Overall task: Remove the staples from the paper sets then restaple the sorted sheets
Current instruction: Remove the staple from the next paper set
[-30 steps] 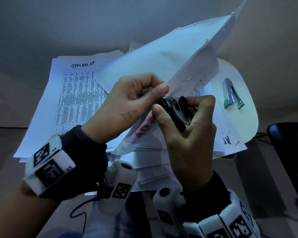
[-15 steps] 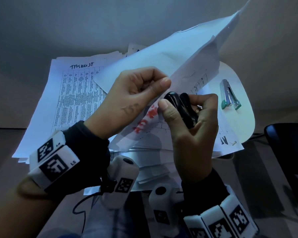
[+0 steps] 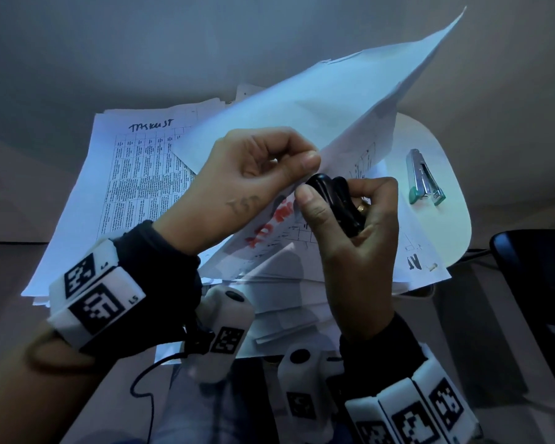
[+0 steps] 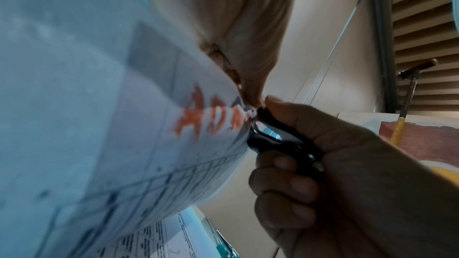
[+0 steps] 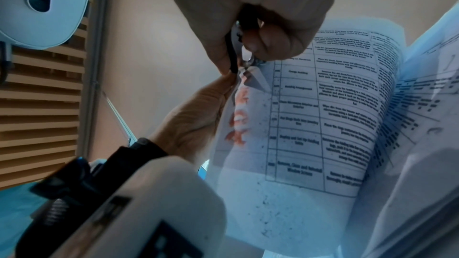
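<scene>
My left hand [image 3: 253, 177] pinches the corner of a stapled paper set [image 3: 318, 110] with red lettering, lifted above the table. My right hand [image 3: 350, 225] grips a black staple remover [image 3: 337, 200] whose metal claws bite the same corner, right beside my left thumb. In the left wrist view the staple remover [image 4: 273, 136] meets the paper set [image 4: 124, 125] at the red letters. The right wrist view has the printed paper set [image 5: 323, 115] hanging below the staple remover [image 5: 234, 54]. The staple itself is hidden. A silver and green stapler [image 3: 425, 177] lies at the right.
More printed sheets [image 3: 135, 187] titled as a task list lie spread at the left on the white table [image 3: 455, 219]. Other loose sheets sit under my hands. A small loose staple [image 3: 432, 267] rests on the paper near the right edge. A dark chair [image 3: 532, 270] stands at the right.
Both hands, the paper corner and the staple remover have risen a little and drifted right. The grip of each hand stays the same.
</scene>
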The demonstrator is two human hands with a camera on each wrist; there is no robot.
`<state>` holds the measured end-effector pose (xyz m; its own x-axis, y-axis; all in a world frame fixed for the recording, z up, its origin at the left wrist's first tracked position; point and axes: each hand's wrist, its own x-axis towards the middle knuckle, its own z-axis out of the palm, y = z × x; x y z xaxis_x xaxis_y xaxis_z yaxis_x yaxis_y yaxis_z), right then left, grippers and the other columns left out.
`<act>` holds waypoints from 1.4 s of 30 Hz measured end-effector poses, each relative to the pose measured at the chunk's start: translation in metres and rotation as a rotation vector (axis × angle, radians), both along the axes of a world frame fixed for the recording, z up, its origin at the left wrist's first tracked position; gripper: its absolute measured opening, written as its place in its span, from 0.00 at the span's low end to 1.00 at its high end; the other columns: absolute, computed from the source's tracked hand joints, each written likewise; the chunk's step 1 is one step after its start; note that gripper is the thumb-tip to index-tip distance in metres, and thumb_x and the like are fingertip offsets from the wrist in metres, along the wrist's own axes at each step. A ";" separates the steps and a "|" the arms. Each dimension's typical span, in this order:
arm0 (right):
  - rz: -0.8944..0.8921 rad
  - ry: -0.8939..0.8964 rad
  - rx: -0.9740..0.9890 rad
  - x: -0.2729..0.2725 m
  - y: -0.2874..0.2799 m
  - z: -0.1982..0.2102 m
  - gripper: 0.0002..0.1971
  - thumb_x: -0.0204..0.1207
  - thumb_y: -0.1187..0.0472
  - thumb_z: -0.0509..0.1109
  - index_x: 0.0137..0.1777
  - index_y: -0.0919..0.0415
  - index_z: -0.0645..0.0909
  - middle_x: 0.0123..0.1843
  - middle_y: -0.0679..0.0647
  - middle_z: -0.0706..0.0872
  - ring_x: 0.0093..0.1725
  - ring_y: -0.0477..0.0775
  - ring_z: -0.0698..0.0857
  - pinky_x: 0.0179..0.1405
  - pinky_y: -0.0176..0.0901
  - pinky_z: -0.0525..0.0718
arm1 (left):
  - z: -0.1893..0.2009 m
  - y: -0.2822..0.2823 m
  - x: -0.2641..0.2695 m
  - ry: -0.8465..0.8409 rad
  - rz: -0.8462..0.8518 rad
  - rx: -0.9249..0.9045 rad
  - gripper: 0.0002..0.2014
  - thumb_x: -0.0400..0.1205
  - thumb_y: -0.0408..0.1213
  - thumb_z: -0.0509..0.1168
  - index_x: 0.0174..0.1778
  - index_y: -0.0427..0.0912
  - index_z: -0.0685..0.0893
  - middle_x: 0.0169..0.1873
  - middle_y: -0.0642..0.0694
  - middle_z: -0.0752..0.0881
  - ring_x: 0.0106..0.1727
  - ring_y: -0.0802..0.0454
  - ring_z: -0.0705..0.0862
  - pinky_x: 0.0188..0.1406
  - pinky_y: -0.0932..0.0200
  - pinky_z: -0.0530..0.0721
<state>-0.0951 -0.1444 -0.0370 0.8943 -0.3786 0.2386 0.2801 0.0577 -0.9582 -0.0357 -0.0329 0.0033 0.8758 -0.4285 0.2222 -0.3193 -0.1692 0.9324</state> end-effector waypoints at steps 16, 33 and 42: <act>-0.029 -0.026 0.092 0.000 -0.001 -0.002 0.11 0.68 0.55 0.75 0.39 0.51 0.72 0.28 0.44 0.78 0.26 0.44 0.75 0.28 0.39 0.73 | -0.003 -0.007 0.002 0.072 -0.020 -0.081 0.05 0.80 0.32 0.63 0.42 0.34 0.81 0.36 0.44 0.80 0.40 0.56 0.76 0.45 0.63 0.77; 0.115 0.076 0.058 0.011 -0.037 -0.001 0.12 0.70 0.56 0.71 0.46 0.57 0.70 0.31 0.51 0.79 0.24 0.44 0.77 0.23 0.27 0.73 | 0.026 0.006 0.007 -0.508 0.251 0.445 0.07 0.82 0.37 0.60 0.40 0.40 0.78 0.26 0.59 0.77 0.27 0.66 0.76 0.31 0.76 0.69; 0.237 0.452 -1.040 0.041 -0.056 -0.031 0.18 0.74 0.48 0.69 0.50 0.58 0.66 0.46 0.52 0.76 0.49 0.58 0.76 0.37 0.46 0.68 | 0.070 0.024 0.021 -0.572 0.382 0.567 0.05 0.82 0.40 0.62 0.40 0.47 0.78 0.24 0.62 0.76 0.26 0.71 0.77 0.29 0.78 0.67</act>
<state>-0.0546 -0.2007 -0.0677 0.9997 0.0012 -0.0235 -0.0128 -0.8121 -0.5834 -0.0148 -0.0092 0.0731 0.8015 -0.3079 0.5126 -0.5373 -0.7471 0.3914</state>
